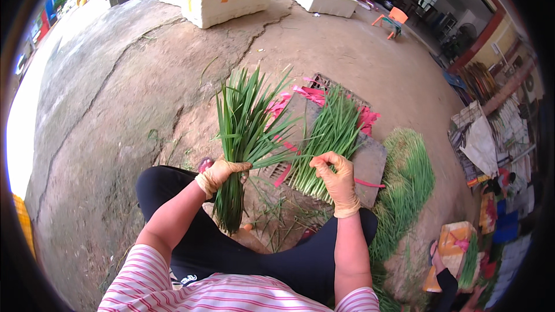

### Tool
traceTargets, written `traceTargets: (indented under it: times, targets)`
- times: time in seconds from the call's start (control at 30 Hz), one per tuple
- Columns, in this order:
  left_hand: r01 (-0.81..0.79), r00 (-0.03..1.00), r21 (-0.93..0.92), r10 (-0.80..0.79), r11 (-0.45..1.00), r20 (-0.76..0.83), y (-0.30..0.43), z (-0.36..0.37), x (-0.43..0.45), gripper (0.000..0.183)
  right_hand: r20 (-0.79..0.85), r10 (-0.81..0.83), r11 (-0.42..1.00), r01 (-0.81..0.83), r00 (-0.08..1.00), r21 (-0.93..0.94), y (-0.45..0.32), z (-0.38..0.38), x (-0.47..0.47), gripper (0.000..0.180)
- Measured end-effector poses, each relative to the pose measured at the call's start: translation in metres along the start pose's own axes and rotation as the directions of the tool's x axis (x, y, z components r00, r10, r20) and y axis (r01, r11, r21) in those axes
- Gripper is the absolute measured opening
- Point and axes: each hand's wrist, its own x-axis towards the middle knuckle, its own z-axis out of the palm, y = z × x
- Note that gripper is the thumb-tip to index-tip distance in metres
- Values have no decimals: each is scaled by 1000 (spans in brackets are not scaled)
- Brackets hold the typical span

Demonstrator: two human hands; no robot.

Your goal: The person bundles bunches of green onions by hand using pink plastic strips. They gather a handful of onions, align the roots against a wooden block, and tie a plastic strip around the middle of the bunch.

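Note:
My left hand point(223, 172), in a thin pale glove, is closed around a bundle of garlic chives point(238, 125). Its dark green leaves fan out above the fist, and more of it hangs below. My right hand point(340, 180), gloved alike, has thumb and forefinger pinched together on a thin chive leaf point(299, 156) that stretches across from the bundle. Beneath and beyond the right hand, a layer of chives point(331, 130) with white stem ends towards me lies on a grey board point(371, 156). Pink strips point(368, 120) stick out around that layer.
A plastic crate point(321, 79) supports the board. On the right, a long heap of chives point(409, 169) covers the ground. White foam boxes point(230, 6) and a small orange chair point(396, 16) stand farther off. Another person's arm point(446, 279) shows at lower right beside chives.

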Motion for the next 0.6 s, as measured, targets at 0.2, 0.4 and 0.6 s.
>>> traceTargets:
  times: [0.2,0.4,0.6]
  targets:
    - [17,1000,102,-18,995,8,6,12,-1,15,-99,-267,940,237,959,-244,-3,31,9,17]
    - [-3,999,178,-4,984,38,4,15,-2,17,-82,-267,838,189,960,-512,9,50,20,16]
    - [1,1000,98,-2,995,11,7,17,-2,25,-47,-464,698,332,885,-634,23,56,25,8]
